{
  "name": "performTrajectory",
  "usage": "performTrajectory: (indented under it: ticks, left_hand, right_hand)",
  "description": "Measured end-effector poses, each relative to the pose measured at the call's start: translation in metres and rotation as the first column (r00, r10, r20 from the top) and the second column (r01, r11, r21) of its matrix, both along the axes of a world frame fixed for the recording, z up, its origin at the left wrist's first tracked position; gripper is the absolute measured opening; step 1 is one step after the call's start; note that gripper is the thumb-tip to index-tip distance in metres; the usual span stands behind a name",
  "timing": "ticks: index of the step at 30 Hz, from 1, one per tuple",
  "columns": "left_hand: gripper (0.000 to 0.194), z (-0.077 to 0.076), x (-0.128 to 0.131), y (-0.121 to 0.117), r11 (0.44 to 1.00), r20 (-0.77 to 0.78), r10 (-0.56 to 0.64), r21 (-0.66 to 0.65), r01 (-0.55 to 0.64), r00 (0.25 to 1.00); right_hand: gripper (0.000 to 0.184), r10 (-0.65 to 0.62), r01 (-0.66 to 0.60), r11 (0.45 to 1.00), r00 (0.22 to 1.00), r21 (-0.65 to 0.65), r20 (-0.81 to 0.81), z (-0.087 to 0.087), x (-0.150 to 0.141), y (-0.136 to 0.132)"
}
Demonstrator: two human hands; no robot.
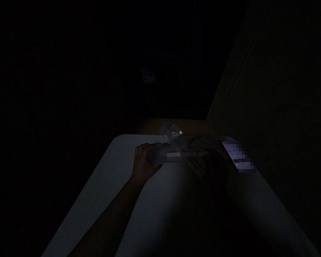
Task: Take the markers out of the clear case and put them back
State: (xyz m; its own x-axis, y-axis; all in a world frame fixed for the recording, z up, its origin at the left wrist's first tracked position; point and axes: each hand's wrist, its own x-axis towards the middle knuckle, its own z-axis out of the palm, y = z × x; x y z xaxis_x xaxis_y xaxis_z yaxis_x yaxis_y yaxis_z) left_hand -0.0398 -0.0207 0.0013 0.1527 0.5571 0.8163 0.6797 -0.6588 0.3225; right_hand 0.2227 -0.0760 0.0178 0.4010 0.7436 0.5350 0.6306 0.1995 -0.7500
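The view is very dark. My left hand [143, 162] is wrapped round the left end of a clear plastic container [163, 156], which lies on its side with its mouth to the right. A slim pen-like stick [196, 153] runs from that mouth to my right hand [215, 164]. My right hand is in deep shadow; its fingers seem closed on the stick's right end. Several more slim sticks [197, 167] lie on the white table [96, 200] below and behind it. How far the stick reaches into the container I cannot tell.
A crumpled clear plastic bag [171, 132] lies at the table's far edge. A phone [238, 157] with a lit screen rests at the right edge. A dark wall [278, 107] with a hanging cord [239, 73] rises on the right.
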Motion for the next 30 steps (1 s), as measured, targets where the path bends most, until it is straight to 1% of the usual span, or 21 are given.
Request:
performTrajectory:
  ticks: [6,8,11,13,14,18,22,27,30]
  left_hand:
    - [0.056,-0.001,0.0,0.0,1.0,-0.019,0.013,-0.005,-0.013,1.0]
    - [0.056,-0.001,0.0,0.0,1.0,-0.024,0.007,0.006,-0.007,1.0]
    - [0.056,0.001,0.0,-0.001,1.0,-0.022,-0.001,0.014,0.002,1.0]
    - [0.056,0.002,0.0,-0.001,1.0,-0.026,-0.014,0.018,0.014,1.0]
    - [0.055,0.003,0.001,-0.002,1.0,-0.032,-0.019,0.02,0.02,0.999]
    - [0.057,0.004,0.001,-0.002,0.999,-0.049,-0.021,0.03,0.023,0.999]
    - [0.057,0.002,0.0,0.0,1.0,-0.066,-0.012,0.022,0.013,0.998]
    - [0.056,0.001,0.001,-0.001,0.999,-0.07,0.03,-0.041,-0.033,0.997]
    - [0.055,0.003,0.001,-0.002,1.0,-0.047,0.008,-0.029,-0.009,0.999]
  right_hand:
    - [0.046,0.087,-0.087,0.993,0.996,-0.077,-0.006,-0.005,-0.008,0.002]
    - [0.042,0.099,-0.098,0.994,0.995,-0.048,0.024,-0.006,-0.012,0.001]
    - [0.034,0.083,-0.089,0.995,0.991,0.054,0.105,-0.009,-0.019,0.001]
    - [0.032,0.076,-0.094,0.99,0.982,0.101,0.17,-0.013,-0.022,0.003]
    - [0.033,0.08,-0.103,0.989,0.976,0.103,0.202,-0.016,-0.023,0.004]
    - [0.039,0.158,-0.176,0.984,0.942,0.036,0.296,-0.025,-0.023,0.007]
    - [0.043,0.215,-0.22,0.975,0.914,-0.026,0.345,-0.026,-0.021,0.005]
    - [0.045,0.258,-0.274,0.961,0.871,-0.023,0.417,-0.027,-0.016,0.007]
    - [0.047,0.272,-0.281,0.958,0.844,-0.052,0.463,-0.028,-0.014,0.01]
